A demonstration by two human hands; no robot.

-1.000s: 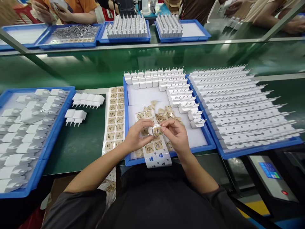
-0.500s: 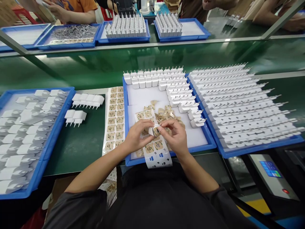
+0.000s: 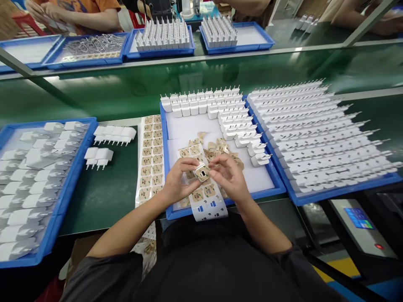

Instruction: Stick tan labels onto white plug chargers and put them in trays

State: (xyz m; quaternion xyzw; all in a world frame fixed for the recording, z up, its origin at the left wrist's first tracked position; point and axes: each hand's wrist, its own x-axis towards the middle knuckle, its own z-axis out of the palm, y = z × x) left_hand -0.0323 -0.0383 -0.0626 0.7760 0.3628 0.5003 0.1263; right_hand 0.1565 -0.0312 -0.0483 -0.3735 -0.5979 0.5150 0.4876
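Note:
My left hand (image 3: 180,178) grips a white plug charger (image 3: 197,166) between thumb and fingers, with its port face turned up toward me. A tan die-cut sticker (image 3: 202,172) covers that face around the dark port opening. My right hand (image 3: 231,178) is at the charger's right corner, its thumb and index finger apart and no separate item visible between them. Whether those fingertips touch the corner is hard to tell. Under both hands a sticker sheet (image 3: 208,191) hangs over the front rim of a blue tray (image 3: 261,193). Loose tan pieces (image 3: 220,147) lie heaped behind it.
Rows of chargers (image 3: 201,102) stand in the middle tray, pins up. A full charger tray (image 3: 315,142) is at right, another blue tray (image 3: 52,222) at left. Beside it lie loose chargers (image 3: 115,134) and a sticker sheet (image 3: 147,160). People sit beyond a green divider (image 3: 132,86).
The charger has tilted so its stickered face shows more fully. My right thumb has drawn back from that face to the right corner. The view has shifted slightly.

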